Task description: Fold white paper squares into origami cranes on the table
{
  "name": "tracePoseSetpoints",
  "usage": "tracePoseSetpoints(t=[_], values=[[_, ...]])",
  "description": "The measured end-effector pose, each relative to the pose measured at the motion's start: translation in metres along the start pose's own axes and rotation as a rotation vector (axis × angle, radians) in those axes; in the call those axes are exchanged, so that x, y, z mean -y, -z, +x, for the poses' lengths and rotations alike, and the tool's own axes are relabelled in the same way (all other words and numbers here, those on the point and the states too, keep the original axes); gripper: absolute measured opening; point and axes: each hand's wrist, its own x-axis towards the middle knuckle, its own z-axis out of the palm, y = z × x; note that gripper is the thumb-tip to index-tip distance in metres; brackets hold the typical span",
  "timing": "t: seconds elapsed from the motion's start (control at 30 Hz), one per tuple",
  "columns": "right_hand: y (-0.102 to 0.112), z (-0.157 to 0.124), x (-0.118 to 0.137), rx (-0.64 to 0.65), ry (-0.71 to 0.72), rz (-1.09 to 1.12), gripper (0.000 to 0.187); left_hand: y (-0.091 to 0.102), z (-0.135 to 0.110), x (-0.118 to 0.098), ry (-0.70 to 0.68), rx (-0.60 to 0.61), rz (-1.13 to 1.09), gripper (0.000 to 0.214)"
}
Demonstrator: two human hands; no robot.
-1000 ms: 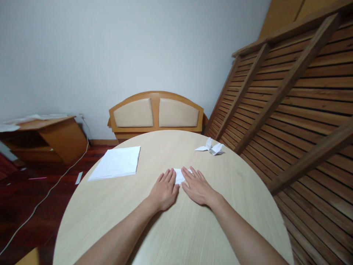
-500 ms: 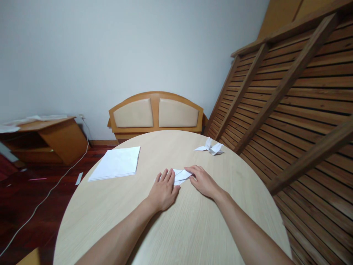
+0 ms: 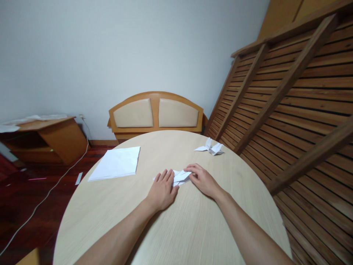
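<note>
A piece of folded white paper point(image 3: 181, 177) lies on the round table point(image 3: 176, 228) between my two hands. My left hand point(image 3: 163, 189) rests flat over the paper's left part, fingers spread, and a small tip shows past the index side. With thumb and fingertips, my right hand point(image 3: 202, 179) pinches a flap at the paper's right end, slightly raised. The underside of the paper and its left part are hidden. Farther back on the right sits a folded paper crane point(image 3: 210, 147) with spread wings.
A stack of white paper sheets point(image 3: 117, 163) lies on the table's left side. Behind the table stands a padded headboard point(image 3: 156, 112). A slatted wooden frame point(image 3: 275, 99) leans close on the right. On the left are a wooden desk point(image 3: 60, 138) and a white cable point(image 3: 55, 187) along the floor.
My right hand has lifted the flap of the folded paper a little, so more layers show. My left hand has shifted very slightly left and stays on the paper.
</note>
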Motion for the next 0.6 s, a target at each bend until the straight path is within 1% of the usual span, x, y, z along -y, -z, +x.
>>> tracePoseSetpoints(t=[0.1,0.2,0.4,0.5,0.6], values=[[0.002,0.000,0.002,0.007,0.018,-0.035,0.030,0.000,-0.001,0.001,-0.004,-0.012,-0.008,0.060],[0.004,0.002,0.006,0.021,0.029,-0.020,0.026,0.000,-0.001,0.001,-0.016,-0.044,-0.028,0.060],[0.005,0.003,0.010,0.009,-0.027,0.028,0.028,0.006,0.001,0.004,-0.095,-0.132,-0.068,0.054],[0.005,0.002,0.009,0.010,-0.042,0.014,0.030,0.010,0.003,0.006,-0.082,-0.115,-0.068,0.048],[0.007,0.003,0.012,-0.002,-0.002,-0.052,0.030,0.013,0.004,0.007,-0.052,-0.087,-0.058,0.041]])
